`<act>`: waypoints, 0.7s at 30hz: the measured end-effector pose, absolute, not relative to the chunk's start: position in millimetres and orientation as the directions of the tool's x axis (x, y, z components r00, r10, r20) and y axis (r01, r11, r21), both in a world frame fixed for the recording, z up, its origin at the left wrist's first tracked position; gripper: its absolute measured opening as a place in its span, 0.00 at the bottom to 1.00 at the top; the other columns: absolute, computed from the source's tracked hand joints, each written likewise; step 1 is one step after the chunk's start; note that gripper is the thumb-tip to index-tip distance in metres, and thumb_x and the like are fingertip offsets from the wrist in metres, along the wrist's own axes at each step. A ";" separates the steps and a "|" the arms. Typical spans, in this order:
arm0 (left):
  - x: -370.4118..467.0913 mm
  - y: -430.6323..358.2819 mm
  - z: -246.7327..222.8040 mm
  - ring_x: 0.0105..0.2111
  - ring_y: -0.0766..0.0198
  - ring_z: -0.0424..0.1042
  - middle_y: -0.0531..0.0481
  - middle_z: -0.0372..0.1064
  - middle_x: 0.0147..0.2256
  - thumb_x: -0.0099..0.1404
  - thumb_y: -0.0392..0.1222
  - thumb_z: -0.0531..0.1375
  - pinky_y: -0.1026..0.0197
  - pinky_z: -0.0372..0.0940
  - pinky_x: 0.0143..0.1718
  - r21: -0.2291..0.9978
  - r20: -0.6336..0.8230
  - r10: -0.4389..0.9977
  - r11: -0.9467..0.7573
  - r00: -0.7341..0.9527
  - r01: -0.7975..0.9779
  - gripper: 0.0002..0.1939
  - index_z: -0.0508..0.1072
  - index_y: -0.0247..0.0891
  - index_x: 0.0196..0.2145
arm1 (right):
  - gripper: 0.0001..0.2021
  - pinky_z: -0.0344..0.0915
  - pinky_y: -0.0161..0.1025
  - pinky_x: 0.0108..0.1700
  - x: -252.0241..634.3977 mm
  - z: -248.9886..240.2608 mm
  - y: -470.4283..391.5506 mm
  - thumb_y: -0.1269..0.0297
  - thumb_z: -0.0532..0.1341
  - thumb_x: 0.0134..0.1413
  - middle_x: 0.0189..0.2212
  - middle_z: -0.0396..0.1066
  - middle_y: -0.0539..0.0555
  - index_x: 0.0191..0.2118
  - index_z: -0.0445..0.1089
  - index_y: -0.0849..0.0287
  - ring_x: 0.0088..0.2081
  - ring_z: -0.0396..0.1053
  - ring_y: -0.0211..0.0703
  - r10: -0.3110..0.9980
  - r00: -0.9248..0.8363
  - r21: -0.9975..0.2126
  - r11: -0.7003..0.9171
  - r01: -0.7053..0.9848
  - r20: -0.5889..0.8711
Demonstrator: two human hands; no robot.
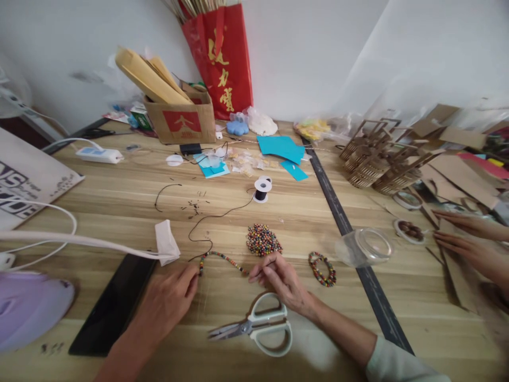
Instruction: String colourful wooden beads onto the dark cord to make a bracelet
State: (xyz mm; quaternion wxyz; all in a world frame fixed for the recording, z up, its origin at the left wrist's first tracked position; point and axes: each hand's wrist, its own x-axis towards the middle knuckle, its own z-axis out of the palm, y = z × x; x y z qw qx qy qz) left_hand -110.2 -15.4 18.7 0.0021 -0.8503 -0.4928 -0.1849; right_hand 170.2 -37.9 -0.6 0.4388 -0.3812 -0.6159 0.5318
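A string of multicoloured beads [225, 257] curves on the wooden table between my hands, its black cord running back to a white spool [261, 194]. My left hand [173, 297] has its fingers closed at the left end of the string. At the other end, my right hand [281, 280] pinches the cord beside the last beads; the fingertips partly hide it. Just beyond my right hand lies a heap of loose beads [262, 240]. Scissors [258, 327] with pale green handles rest below it, blades parted. A coiled bead bracelet [322, 269] lies to the right.
A black tablet-like slab [115, 305], a white cable [99, 243] and a purple object [32, 307] are at left. A clear jar [368, 247] lies on its side at right, near another person's hands [473, 244] on cardboard. A cardboard box [181, 123] stands behind.
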 end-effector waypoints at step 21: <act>-33.8 7.0 73.9 0.52 0.52 0.72 0.38 0.72 0.52 0.70 0.38 0.50 0.51 0.68 0.52 0.974 0.211 0.705 -0.212 0.678 -0.083 0.16 0.69 0.37 0.53 | 0.13 0.71 0.34 0.31 168.5 22.1 -35.1 0.54 0.62 0.61 0.26 0.72 0.50 0.38 0.64 0.60 0.27 0.71 0.35 0.965 -0.252 -0.965 0.004 -0.262 0.072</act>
